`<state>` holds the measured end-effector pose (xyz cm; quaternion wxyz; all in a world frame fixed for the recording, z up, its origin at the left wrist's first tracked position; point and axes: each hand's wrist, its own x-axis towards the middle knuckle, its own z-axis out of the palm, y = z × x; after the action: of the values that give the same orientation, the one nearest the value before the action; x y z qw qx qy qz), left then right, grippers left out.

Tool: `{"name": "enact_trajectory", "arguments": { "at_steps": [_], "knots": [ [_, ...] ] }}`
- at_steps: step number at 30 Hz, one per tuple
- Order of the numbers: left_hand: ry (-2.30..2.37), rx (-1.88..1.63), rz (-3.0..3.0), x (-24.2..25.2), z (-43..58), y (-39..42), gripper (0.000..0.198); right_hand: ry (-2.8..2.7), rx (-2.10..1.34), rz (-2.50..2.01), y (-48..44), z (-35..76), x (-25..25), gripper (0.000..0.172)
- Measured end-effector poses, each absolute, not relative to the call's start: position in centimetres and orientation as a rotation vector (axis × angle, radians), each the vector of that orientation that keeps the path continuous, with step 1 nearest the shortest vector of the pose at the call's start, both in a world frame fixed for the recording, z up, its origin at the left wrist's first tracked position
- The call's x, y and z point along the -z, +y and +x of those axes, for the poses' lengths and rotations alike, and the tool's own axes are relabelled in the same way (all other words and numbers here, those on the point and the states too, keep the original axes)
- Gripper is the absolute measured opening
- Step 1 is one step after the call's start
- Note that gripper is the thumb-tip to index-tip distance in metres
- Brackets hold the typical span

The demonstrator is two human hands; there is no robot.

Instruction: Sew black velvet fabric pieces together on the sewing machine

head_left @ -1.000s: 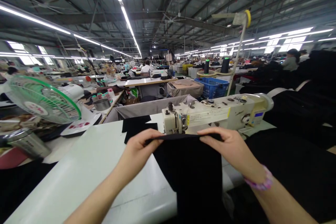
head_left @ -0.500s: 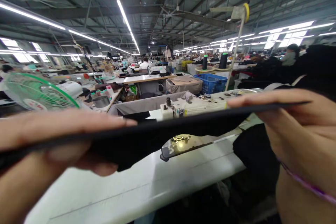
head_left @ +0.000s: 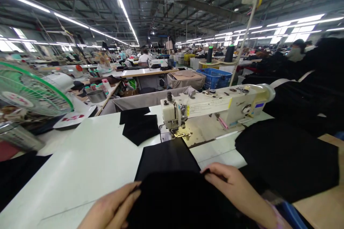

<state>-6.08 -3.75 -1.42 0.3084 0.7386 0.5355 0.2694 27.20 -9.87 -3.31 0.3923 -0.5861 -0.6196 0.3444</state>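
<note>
A large piece of black fabric (head_left: 166, 157) lies on the white table in front of the sewing machine (head_left: 209, 105), its far end close to the needle area. My left hand (head_left: 114, 204) pinches the fabric's left edge between thumb and fingers. On the right edge, my right hand (head_left: 228, 182) pinches the fabric in the same way. The near part of the cloth hangs dark toward the bottom of the view. Two smaller black pieces (head_left: 141, 128) rest left of the machine head.
A green fan (head_left: 34, 93) and a metal cup (head_left: 20, 137) stand at the left. More black fabric (head_left: 287, 157) covers the right side. Behind the machine are a blue basket (head_left: 213, 78) and black thread cones (head_left: 209, 55).
Both hands have moved down and away from the camera, lowering the fabric from in front of the face onto the table. The machine and small black pieces have come into full view.
</note>
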Motion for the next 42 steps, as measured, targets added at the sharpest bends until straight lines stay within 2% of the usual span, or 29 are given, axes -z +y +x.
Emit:
{"name": "enact_trajectory", "arguments": {
  "at_steps": [4,7,9,13,15,18,21,26,31,42],
  "knots": [
    [1.767,-0.366,2.169,1.8,-3.0,2.2,0.029,-1.529,-0.634,-1.573,-2.8,24.9,7.1,0.020],
    [1.843,-0.455,2.218,3.5,-1.7,6.3,0.019,-1.497,-0.520,-1.620,1.5,23.9,8.8,0.010],
    [1.793,-0.529,2.199,4.8,-1.4,8.3,0.011,-1.477,-0.474,-1.642,3.2,23.5,9.4,0.010],
    [1.652,-0.624,2.100,6.5,-1.5,10.0,0.017,-1.425,-0.481,-1.650,4.6,23.4,10.3,0.015],
    [1.602,-0.735,2.033,6.7,-1.4,9.7,0.016,-1.389,-0.515,-1.624,4.7,23.5,10.5,0.016],
    [1.548,-0.940,1.914,6.3,-1.3,8.1,0.002,-1.317,-0.598,-1.527,4.5,23.8,10.6,0.015],
    [1.479,-1.099,1.800,5.3,-1.5,5.7,0.018,-1.210,-0.741,-1.395,3.5,24.0,10.5,0.013],
    [1.276,-1.416,1.422,3.5,-1.7,2.7,0.021,-1.010,-0.957,-1.241,1.3,24.0,9.9,0.042],
    [1.295,-1.481,1.214,2.4,-1.4,1.3,0.023,-0.707,-0.983,-1.224,-0.7,24.0,9.3,0.047],
    [1.125,-1.502,0.915,1.3,-0.7,-0.3,0.031,-0.520,-0.947,-1.184,-3.1,24.6,7.2,0.044]
  ]
}}
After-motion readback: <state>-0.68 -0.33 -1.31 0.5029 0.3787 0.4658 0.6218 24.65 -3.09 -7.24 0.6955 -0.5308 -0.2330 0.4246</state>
